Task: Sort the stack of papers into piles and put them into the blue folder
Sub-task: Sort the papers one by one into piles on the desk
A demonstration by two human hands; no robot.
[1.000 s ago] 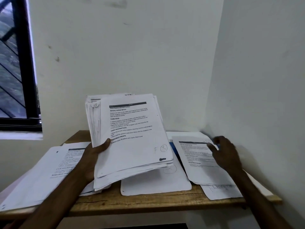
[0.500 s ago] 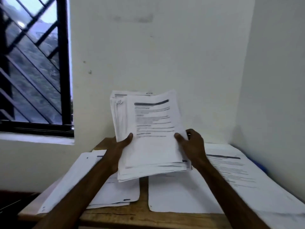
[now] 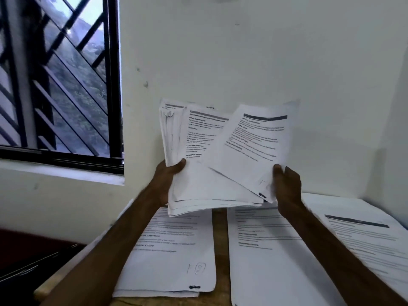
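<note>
Left hand (image 3: 167,176) grips the paper stack (image 3: 198,188), thumb in front; right hand (image 3: 287,187) pinches the skewed top sheet (image 3: 254,149) at its near-right corner

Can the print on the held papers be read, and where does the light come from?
Head view: no, motion blur smears the print on the held stack and the sheet the right hand pinches; daylight comes from the window at left.
</note>
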